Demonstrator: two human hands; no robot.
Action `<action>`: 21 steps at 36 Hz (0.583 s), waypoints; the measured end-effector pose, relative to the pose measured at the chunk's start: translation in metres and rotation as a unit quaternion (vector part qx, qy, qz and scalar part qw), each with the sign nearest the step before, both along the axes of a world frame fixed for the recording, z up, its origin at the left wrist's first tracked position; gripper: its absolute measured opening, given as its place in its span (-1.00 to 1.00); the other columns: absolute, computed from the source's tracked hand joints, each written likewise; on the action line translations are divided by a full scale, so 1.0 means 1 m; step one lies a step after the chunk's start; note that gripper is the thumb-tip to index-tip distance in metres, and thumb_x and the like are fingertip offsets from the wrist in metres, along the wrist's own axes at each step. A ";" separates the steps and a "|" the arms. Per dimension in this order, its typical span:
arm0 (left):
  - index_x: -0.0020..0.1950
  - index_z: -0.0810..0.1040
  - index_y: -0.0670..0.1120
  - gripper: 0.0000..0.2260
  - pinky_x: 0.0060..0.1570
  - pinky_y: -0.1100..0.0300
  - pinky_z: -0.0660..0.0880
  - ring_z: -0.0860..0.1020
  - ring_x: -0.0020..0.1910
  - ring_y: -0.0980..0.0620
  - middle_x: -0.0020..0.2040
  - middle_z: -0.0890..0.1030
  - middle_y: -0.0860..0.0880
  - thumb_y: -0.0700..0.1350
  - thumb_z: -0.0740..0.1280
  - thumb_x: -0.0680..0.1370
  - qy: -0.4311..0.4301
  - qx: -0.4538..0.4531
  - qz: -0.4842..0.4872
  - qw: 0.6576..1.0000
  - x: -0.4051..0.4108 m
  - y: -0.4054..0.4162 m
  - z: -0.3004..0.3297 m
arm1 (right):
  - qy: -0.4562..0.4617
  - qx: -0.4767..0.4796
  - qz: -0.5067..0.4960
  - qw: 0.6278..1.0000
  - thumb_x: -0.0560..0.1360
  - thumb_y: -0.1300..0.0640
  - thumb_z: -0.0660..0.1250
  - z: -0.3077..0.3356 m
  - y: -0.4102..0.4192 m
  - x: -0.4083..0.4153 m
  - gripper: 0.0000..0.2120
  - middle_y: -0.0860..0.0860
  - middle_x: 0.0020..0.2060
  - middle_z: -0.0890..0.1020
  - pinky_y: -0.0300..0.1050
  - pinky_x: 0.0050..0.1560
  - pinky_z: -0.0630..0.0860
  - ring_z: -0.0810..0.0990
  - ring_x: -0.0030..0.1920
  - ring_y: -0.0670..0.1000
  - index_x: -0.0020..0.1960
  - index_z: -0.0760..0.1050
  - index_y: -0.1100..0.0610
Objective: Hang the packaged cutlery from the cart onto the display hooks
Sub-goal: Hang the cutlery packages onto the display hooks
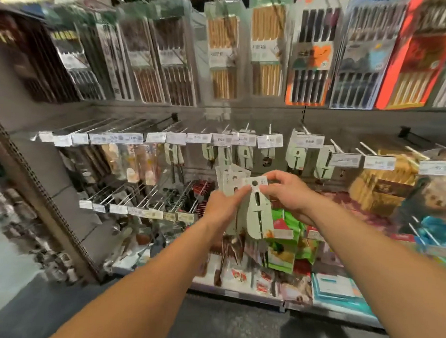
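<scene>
Both hands met in front of the middle row of hooks [247,134], in the open gap between that row and the lower hooks [148,198] to the left. The left hand [222,207] gripped a fanned bundle of cards [229,179], pale green cutlery packs, from below. The right hand [285,190] pinched the top edge of the front card [258,209] between thumb and fingertips, beside its round hang hole. That card stood roughly upright, long axis vertical, hole end up, its lower end tilted slightly right; dark utensil handles [230,246] hung beneath the bundle. Similar green cards [243,154] already hung on the hooks just above the hands. Price tags [270,141] fronted each hook, their print too blurred to read, as was the small label on the held card. Chopstick packs [267,49] filled the wall above.
</scene>
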State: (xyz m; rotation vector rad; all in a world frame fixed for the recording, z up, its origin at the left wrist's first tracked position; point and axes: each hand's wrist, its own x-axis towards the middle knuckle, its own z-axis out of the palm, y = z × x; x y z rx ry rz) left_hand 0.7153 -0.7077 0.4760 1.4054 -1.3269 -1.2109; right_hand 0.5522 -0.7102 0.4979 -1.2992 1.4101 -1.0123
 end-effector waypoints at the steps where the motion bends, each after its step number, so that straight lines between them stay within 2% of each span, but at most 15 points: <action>1: 0.19 0.65 -0.06 -0.69 -0.15 0.19 0.56 0.65 -0.09 0.07 0.04 0.71 -0.02 0.06 0.44 0.53 -0.004 -0.008 0.004 1.000 0.010 -0.006 0.001 | -0.004 0.003 -0.002 1.000 0.56 0.32 0.34 -0.002 -0.005 0.009 -0.87 0.08 -0.23 0.69 -0.12 -0.31 0.56 0.65 -0.29 0.02 0.00 0.55 0.10; 3: 0.11 0.65 -0.07 -0.78 -0.34 0.29 0.49 0.63 -0.26 0.15 -0.09 0.71 0.00 0.04 0.41 0.56 -0.008 -0.015 0.010 1.000 0.031 -0.022 0.004 | -0.013 0.000 -0.009 1.000 0.56 0.31 0.33 -0.003 -0.018 0.028 -0.87 0.04 -0.32 0.67 -0.18 -0.39 0.48 0.59 -0.37 -0.01 -0.04 0.54 0.09; 5: -0.02 0.63 -0.08 -0.83 -0.48 0.31 0.48 0.61 -0.45 0.17 -0.28 0.69 0.01 0.01 0.39 0.58 0.001 -0.008 0.005 1.000 0.053 -0.031 0.010 | -0.021 -0.007 -0.027 0.999 0.56 0.31 0.33 -0.007 -0.033 0.045 -0.85 0.02 -0.33 0.66 -0.21 -0.40 0.44 0.56 -0.39 -0.03 -0.07 0.54 0.07; 6: -0.01 0.64 -0.11 -0.80 -0.46 0.26 0.52 0.63 -0.45 0.12 -0.32 0.69 -0.02 0.02 0.38 0.58 0.003 0.001 -0.003 1.000 0.067 -0.038 0.009 | -0.025 -0.010 -0.041 0.999 0.56 0.30 0.33 -0.010 -0.041 0.055 -0.86 0.03 -0.30 0.66 -0.24 -0.42 0.44 0.57 -0.38 -0.04 -0.07 0.55 0.08; 8: 0.08 0.64 -0.12 -0.74 -0.33 0.10 0.60 0.67 -0.34 -0.02 -0.24 0.71 -0.09 0.05 0.37 0.58 0.018 0.017 -0.016 1.000 0.092 -0.052 0.006 | -0.035 -0.013 -0.071 0.997 0.56 0.29 0.34 -0.016 -0.056 0.076 -0.89 0.04 -0.25 0.64 -0.31 -0.48 0.42 0.56 -0.36 -0.06 -0.02 0.55 0.10; 10: 0.11 0.62 -0.13 -0.74 -0.31 0.09 0.57 0.66 -0.30 -0.08 -0.18 0.71 -0.14 0.04 0.36 0.59 0.034 0.027 -0.011 0.999 0.113 -0.065 0.002 | -0.043 -0.010 -0.090 0.995 0.56 0.27 0.34 -0.022 -0.069 0.094 -0.91 0.04 -0.24 0.63 -0.28 -0.45 0.44 0.54 -0.36 -0.07 -0.04 0.54 0.10; 12: 0.08 0.60 -0.15 -0.76 -0.33 0.12 0.53 0.65 -0.33 -0.08 -0.18 0.70 -0.16 0.01 0.34 0.60 0.042 0.045 -0.005 0.998 0.129 -0.078 -0.001 | -0.040 -0.014 -0.112 0.993 0.56 0.27 0.35 -0.030 -0.082 0.109 -0.85 0.00 -0.29 0.61 -0.26 -0.40 0.43 0.51 -0.37 -0.09 -0.14 0.52 0.08; 14: -0.01 0.60 -0.15 -0.80 -0.35 0.13 0.53 0.63 -0.35 -0.09 -0.19 0.70 -0.18 -0.02 0.32 0.61 0.045 0.057 -0.005 0.997 0.142 -0.091 -0.005 | -0.031 -0.016 -0.134 0.990 0.55 0.27 0.36 -0.035 -0.096 0.120 -0.81 -0.04 -0.34 0.57 -0.33 -0.47 0.38 0.48 -0.41 -0.13 -0.19 0.50 0.05; 16: -0.10 0.62 -0.14 -0.79 -0.27 0.05 0.59 0.63 -0.33 -0.09 -0.18 0.71 -0.20 -0.05 0.31 0.62 0.043 0.055 -0.012 0.998 0.150 -0.105 -0.009 | -0.030 -0.008 -0.143 0.989 0.55 0.26 0.37 -0.040 -0.112 0.128 -0.80 -0.05 -0.33 0.58 -0.36 -0.51 0.38 0.50 -0.42 -0.15 -0.20 0.50 0.05; 19: -0.07 0.65 -0.14 -0.78 -0.08 -0.03 0.64 0.67 -0.27 -0.08 -0.19 0.73 -0.13 -0.04 0.30 0.63 0.027 0.046 -0.016 0.998 0.157 -0.128 -0.020 | -0.028 0.010 -0.138 0.990 0.55 0.24 0.38 -0.047 -0.137 0.136 -0.84 -0.01 -0.25 0.64 -0.28 -0.40 0.43 0.56 -0.34 -0.12 -0.18 0.51 0.05; 21: -0.02 0.66 -0.14 -0.77 -0.13 0.02 0.65 0.69 -0.26 -0.07 -0.21 0.73 -0.09 -0.02 0.31 0.62 0.014 0.048 -0.019 0.999 0.159 -0.148 -0.029 | -0.020 0.018 -0.139 0.990 0.54 0.21 0.40 -0.052 -0.155 0.140 -0.89 0.00 -0.19 0.67 -0.23 -0.30 0.48 0.61 -0.26 -0.08 -0.14 0.55 0.05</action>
